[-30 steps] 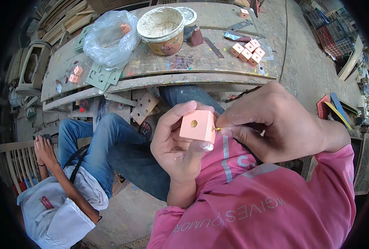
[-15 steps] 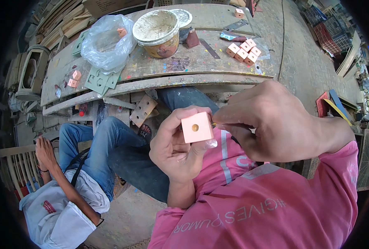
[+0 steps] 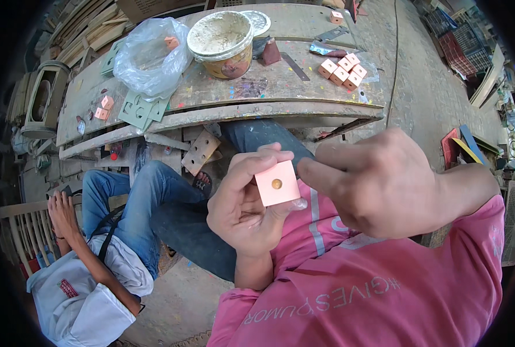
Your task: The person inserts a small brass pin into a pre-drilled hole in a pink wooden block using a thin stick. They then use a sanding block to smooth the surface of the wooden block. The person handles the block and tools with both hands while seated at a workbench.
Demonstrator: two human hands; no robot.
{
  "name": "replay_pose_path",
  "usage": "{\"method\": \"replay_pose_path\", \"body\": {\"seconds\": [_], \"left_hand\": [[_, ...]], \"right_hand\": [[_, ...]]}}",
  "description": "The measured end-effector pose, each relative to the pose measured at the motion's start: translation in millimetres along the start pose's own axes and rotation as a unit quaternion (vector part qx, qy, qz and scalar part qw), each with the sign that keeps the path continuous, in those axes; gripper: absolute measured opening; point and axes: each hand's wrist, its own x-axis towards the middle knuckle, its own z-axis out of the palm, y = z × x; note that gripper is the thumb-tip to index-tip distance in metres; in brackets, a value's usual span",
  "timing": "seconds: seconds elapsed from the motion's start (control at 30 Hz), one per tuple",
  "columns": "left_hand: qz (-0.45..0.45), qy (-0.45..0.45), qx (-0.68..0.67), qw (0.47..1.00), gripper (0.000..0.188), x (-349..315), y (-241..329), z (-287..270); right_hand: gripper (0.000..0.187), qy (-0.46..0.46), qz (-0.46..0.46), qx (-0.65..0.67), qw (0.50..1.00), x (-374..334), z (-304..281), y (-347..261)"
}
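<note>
My left hand (image 3: 247, 205) grips a small pink wooden cube (image 3: 277, 183) between thumb and fingers, its face with a round centre hole turned up toward me. My right hand (image 3: 379, 184) is curled just to the right of the cube, its fingertips level with the cube's right edge. I cannot tell whether those fingers pinch anything. Both forearms wear pink sleeves.
A paint-stained wooden bench (image 3: 280, 87) ahead holds a dirty tub (image 3: 221, 36), a plastic bag (image 3: 147, 55), several pink cubes (image 3: 343, 69), and green cut-out pieces (image 3: 139, 109). A person in jeans (image 3: 147, 202) sits at the lower left. Wood pieces lie stacked at the far left.
The cube has turned slightly in my left hand and come closer to the camera. My right hand has drawn back a little from the cube's right side.
</note>
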Motion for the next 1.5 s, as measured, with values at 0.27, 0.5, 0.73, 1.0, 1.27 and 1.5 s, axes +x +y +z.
{"method": "replay_pose_path", "body": {"seconds": [0.27, 0.5, 0.73, 1.0, 1.27, 1.5], "left_hand": [[0.038, -0.032, 0.052, 0.997, 0.045, 3, -11, -1], [-0.119, 0.011, -0.042, 0.992, 0.048, 1, 4, -2], [-0.181, 0.015, -0.203, 0.962, 0.059, 2, 1, -8], [-0.208, 0.000, -0.261, 0.943, 0.060, 0, -6, -9], [-0.168, -0.020, -0.302, 0.938, 0.058, 4, -9, -11], [-0.080, -0.012, -0.259, 0.963, 0.055, 5, -9, -7]], "right_hand": [[0.025, -0.006, 0.031, 0.244, 0.969, 5, 5, 24], [0.030, 0.074, 0.005, -0.023, 0.997, -1, 12, 5], [0.027, 0.161, -0.005, 0.227, 0.961, 0, 22, 17], [0.050, 0.140, 0.152, 0.522, 0.828, 12, 41, 14], [0.019, 0.195, 0.119, 0.511, 0.829, 4, 31, 15], [0.013, 0.139, 0.005, 0.318, 0.938, -6, 18, 13]]}}
